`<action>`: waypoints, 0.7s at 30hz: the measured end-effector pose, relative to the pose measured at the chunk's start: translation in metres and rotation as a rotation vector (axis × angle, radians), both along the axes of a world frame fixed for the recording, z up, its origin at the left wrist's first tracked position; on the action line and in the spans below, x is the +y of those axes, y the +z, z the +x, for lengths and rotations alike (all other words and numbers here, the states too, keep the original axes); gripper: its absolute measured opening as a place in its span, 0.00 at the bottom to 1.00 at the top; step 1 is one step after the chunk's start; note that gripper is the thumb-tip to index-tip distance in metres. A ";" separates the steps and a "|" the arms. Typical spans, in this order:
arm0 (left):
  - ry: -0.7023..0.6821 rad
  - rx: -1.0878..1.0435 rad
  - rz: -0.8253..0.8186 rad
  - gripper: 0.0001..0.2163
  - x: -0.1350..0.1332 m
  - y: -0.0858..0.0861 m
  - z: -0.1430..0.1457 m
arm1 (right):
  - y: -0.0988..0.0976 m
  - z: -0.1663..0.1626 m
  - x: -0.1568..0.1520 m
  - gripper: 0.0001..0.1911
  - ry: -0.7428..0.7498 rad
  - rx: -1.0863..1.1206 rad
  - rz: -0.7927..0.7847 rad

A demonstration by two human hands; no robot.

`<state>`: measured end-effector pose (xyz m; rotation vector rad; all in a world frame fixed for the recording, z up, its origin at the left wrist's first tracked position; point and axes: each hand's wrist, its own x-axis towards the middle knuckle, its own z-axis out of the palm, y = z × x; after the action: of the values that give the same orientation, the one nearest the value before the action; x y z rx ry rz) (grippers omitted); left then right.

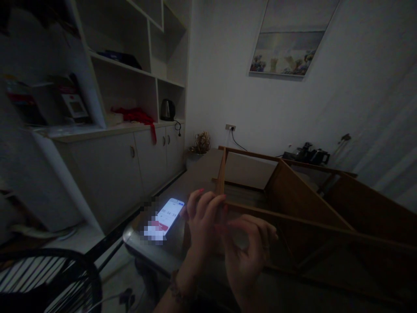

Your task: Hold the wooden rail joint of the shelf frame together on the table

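Observation:
My left hand (203, 224), with a beaded bracelet on its wrist, has its fingers curled near the end of a wooden bar. Beside it, my right hand (247, 250) is closed in a pinch, thumb and forefinger together, its other fingers bent. The fingertips of both hands meet; anything small between them is lost in the dim light. Just beyond the hands a brown wooden shelf frame (250, 210) lies on its side on the table (202, 171). A lit phone (169, 215) lies left of my left hand.
A black round-backed chair (87, 274) stands at lower left. Along the left wall runs a white cabinet (104, 169) with a kettle (167, 109) and a red cloth (135, 115). Dark appliances (309, 153) sit behind the frame, and a dried plant (201, 142) stands in the corner.

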<state>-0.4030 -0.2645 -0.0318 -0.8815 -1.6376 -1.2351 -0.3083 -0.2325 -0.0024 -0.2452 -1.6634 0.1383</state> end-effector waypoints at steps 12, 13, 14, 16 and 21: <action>0.021 0.029 0.033 0.07 0.002 0.002 0.001 | -0.001 0.008 -0.001 0.06 0.053 -0.233 0.164; 0.022 0.035 0.034 0.07 0.002 0.002 0.001 | -0.002 0.008 -0.001 0.06 0.084 -0.252 0.130; 0.022 0.037 0.035 0.07 0.002 0.002 0.001 | -0.003 0.008 -0.002 0.06 0.107 -0.272 0.095; 0.020 0.041 0.035 0.07 0.001 0.001 0.000 | -0.004 0.009 -0.002 0.08 0.145 -0.305 0.033; 0.001 0.030 -0.012 0.08 -0.001 -0.001 -0.001 | -0.008 0.006 -0.003 0.10 0.202 -0.358 -0.019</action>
<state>-0.4041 -0.2655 -0.0327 -0.9022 -1.6231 -1.2072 -0.3020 -0.2353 -0.0101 -0.1191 -2.0433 0.2752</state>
